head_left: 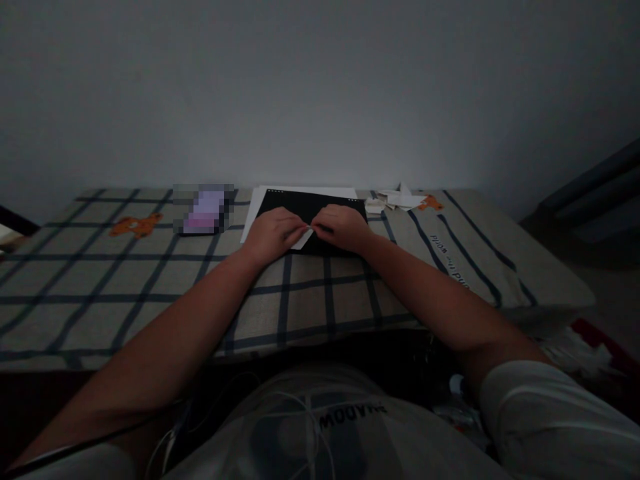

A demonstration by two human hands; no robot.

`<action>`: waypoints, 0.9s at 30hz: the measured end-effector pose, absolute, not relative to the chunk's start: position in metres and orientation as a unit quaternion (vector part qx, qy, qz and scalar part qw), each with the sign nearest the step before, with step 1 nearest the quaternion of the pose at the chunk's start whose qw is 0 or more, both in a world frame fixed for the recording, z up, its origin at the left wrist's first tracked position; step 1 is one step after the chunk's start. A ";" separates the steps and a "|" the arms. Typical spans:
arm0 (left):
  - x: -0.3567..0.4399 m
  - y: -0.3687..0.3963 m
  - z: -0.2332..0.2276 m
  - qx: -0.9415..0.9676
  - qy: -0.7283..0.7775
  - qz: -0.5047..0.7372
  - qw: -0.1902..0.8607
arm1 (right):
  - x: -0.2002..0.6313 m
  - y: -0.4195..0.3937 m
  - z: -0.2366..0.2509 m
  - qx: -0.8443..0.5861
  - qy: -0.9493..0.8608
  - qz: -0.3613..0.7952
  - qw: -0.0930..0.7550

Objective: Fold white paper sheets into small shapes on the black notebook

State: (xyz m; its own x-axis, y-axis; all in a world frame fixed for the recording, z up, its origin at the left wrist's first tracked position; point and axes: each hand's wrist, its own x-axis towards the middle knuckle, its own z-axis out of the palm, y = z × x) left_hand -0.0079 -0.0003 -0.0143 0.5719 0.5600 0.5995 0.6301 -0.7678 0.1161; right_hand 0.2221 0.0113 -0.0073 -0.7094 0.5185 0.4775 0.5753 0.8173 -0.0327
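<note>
A dim view looks down over a person's two bare forearms stretched across a bed covered in a checked cloth (300, 293) with dark blue lines and small orange bear prints.

Near the far edge of the bed, about midway along it, lies a black board (320, 200) on top of a white sheet (253, 210). Both hands meet over the board. The left hand (273, 233) is curled, its fingertips pinching one side of a small white paper (303, 240). The right hand (343, 227) is also curled, its fingertips touching the paper's other side. The paper shows only as a small white point between the hands, resting on the board's near edge; most of it is hidden.

Toward the far right corner sits a small pile of folded white paper pieces (397, 198), well apart from the hands. Judging from that pile, several pieces seem already finished, while the one in hand looks partway folded; how many folds remain cannot be told. A blurred purple patch (204, 209) lies left of the board, also near the far edge.
</note>
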 end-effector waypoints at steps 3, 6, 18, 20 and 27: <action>-0.007 -0.001 -0.010 -0.885 -0.309 -0.345 0.042 | 0.221 0.011 -0.008 -0.278 -0.919 -0.047 0.274; -0.006 -0.002 -0.007 -0.875 -0.304 -0.374 0.037 | 0.220 0.012 -0.007 -0.269 -0.913 -0.028 0.304; -0.005 -0.003 -0.010 -0.861 -0.318 -0.396 0.016 | 0.220 0.013 -0.010 -0.268 -0.900 0.040 0.342; -0.006 -0.004 -0.011 -0.849 -0.342 -0.402 0.004 | 0.219 0.013 -0.011 -0.271 -0.896 0.055 0.348; -0.005 -0.003 -0.012 -0.828 -0.364 -0.425 -0.036 | 0.224 0.014 -0.009 -0.297 -0.866 0.118 0.385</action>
